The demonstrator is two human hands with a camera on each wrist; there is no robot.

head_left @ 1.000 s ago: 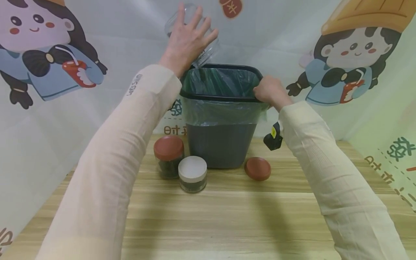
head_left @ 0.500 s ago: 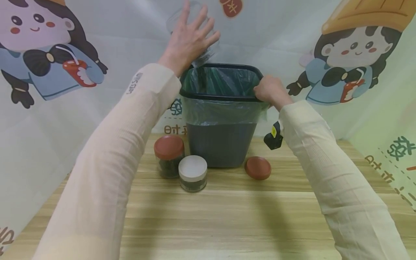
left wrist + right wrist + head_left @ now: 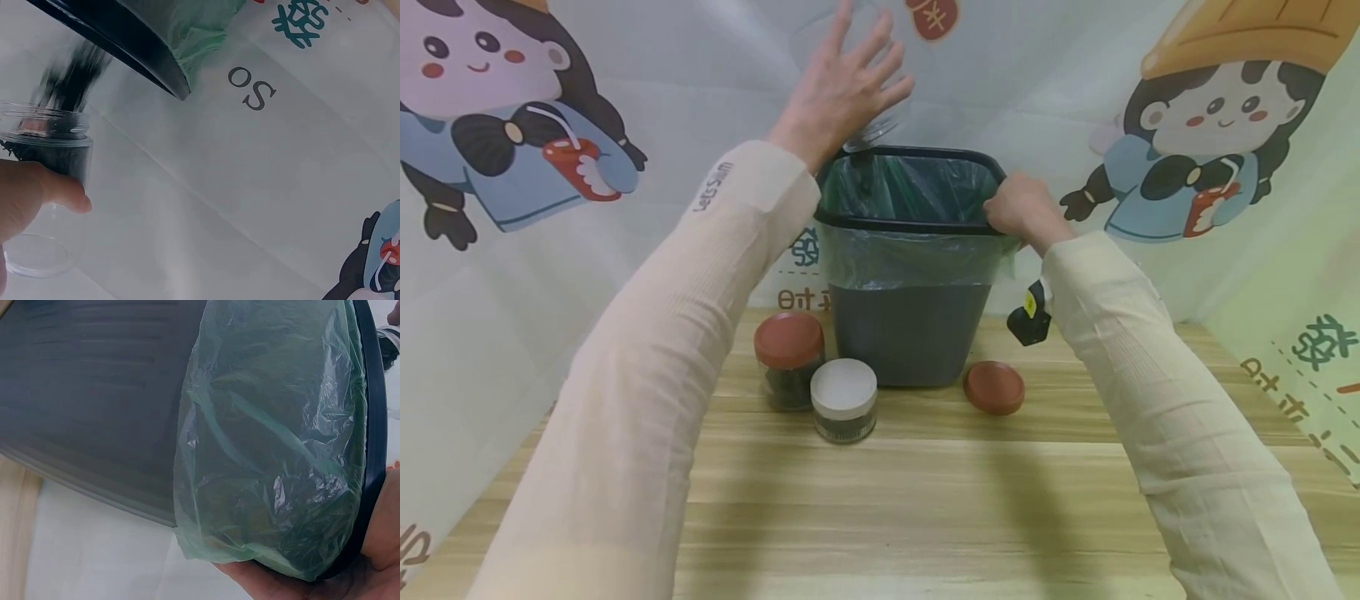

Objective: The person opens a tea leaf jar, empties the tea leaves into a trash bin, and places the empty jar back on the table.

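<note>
In the head view my left hand [image 3: 842, 92] is above the left rim of a grey bin [image 3: 910, 333], gripping a clear jar [image 3: 876, 132] tipped mouth down. The left wrist view shows the thumb and fingers around this jar [image 3: 44, 253]. Loose dark bits [image 3: 72, 75] stream from its mouth toward the bin, blurred by motion; more dark stuff lies inside near the neck. My right hand [image 3: 1022, 208] grips the bin's black rim at the right. A translucent green bag [image 3: 275, 437] lines the bin and folds over its outside.
Left of the bin's front stand a red-lidded jar [image 3: 790, 342] with dark contents and a shorter white-lidded jar [image 3: 844, 390]. A loose red lid [image 3: 995, 388] lies at the bin's front right. All rest on a wooden tabletop [image 3: 887, 517] before a printed cloth backdrop [image 3: 700, 275].
My left hand and the tipped jar have shifted slightly right and up. A dark stream falling into the bin, plain half a second ago, looks fainter in the head view. The right hand stays put.
</note>
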